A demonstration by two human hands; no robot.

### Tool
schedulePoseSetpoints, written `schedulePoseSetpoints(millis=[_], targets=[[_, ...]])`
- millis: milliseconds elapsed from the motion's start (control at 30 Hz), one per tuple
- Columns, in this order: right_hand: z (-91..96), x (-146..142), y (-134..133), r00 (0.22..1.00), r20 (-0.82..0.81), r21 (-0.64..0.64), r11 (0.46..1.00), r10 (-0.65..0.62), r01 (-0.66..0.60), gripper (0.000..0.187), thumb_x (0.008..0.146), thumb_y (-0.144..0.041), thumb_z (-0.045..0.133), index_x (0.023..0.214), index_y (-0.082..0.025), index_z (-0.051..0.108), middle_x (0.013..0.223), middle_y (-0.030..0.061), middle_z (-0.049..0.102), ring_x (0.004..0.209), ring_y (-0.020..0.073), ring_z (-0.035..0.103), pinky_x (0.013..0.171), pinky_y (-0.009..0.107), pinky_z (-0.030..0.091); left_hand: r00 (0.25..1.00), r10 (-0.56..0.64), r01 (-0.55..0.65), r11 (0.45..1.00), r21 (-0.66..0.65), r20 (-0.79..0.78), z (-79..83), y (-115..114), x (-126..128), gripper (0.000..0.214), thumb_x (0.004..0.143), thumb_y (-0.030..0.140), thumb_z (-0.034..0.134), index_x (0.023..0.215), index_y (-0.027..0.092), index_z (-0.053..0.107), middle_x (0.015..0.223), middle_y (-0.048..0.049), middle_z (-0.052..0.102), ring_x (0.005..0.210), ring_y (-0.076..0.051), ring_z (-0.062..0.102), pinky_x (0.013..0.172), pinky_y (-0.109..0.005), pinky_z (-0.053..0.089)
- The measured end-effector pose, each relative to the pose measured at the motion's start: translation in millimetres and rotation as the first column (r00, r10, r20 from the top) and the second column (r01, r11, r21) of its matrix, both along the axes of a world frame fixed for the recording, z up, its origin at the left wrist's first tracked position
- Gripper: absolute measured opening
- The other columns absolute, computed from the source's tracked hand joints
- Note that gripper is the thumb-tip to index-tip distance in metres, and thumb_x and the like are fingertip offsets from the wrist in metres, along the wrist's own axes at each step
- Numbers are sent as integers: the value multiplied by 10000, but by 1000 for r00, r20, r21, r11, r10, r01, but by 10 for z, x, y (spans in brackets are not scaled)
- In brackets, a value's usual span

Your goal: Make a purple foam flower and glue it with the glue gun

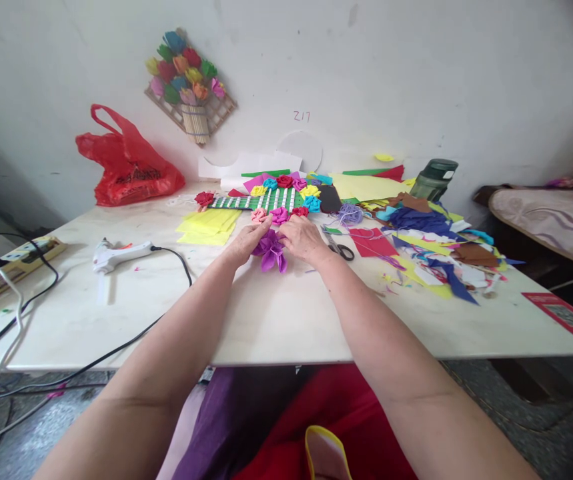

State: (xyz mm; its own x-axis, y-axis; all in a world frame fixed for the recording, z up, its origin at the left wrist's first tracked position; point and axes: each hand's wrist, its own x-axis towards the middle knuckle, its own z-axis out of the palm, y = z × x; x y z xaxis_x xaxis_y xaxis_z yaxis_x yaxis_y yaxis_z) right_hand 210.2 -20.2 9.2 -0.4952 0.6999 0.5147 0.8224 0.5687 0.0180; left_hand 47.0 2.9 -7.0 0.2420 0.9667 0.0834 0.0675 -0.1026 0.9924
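Both of my hands meet over a purple paper flower point(269, 253) in the middle of the white table point(276, 320). My left hand point(247, 241) pinches its left petals with curled fingers. My right hand point(304, 239) presses on it from the right, fingers bent. Just beyond lies a green and white woven paper basket point(266, 199) ringed with small pink, red, yellow and blue paper flowers.
A white glue gun point(119, 254) with a black cord lies to the left, near a power strip point(11, 263). Scissors point(340, 249) and a heap of coloured paper scraps point(431, 247) lie right. A red plastic bag point(129, 163), yellow sheets point(209, 225) and a dark green jar point(433, 179) stand further back.
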Motion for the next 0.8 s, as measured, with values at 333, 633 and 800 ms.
schedulePoseSetpoints(millis=[333, 633, 800], targets=[[16, 18, -13, 999, 9, 37, 999, -40, 39, 163, 802, -140, 487, 820, -133, 648, 813, 121, 606, 854, 238, 511, 782, 351, 356, 986, -166, 163, 983, -82, -23, 138, -100, -31, 379, 549, 390, 768, 780, 130, 616, 571, 5, 557, 452, -63, 441, 425, -196, 298], [-31, -16, 9, 997, -42, -34, 998, -63, 62, 139, 804, -205, 532, 837, -156, 658, 844, 84, 638, 893, 211, 527, 771, 310, 378, 991, -120, 117, 992, -52, -60, 78, -73, -27, 297, 503, 206, 767, 753, 140, 619, 583, 14, 595, 505, -99, 546, 463, -198, 392], [-59, -14, 25, 981, -125, -130, 983, -146, 129, 161, 804, -239, 527, 834, -190, 678, 816, 52, 645, 846, 180, 562, 704, 265, 399, 987, -149, 146, 988, -45, -63, 70, -67, -37, 271, 518, 209, 754, 746, 134, 629, 585, 5, 602, 511, -103, 552, 474, -205, 408]])
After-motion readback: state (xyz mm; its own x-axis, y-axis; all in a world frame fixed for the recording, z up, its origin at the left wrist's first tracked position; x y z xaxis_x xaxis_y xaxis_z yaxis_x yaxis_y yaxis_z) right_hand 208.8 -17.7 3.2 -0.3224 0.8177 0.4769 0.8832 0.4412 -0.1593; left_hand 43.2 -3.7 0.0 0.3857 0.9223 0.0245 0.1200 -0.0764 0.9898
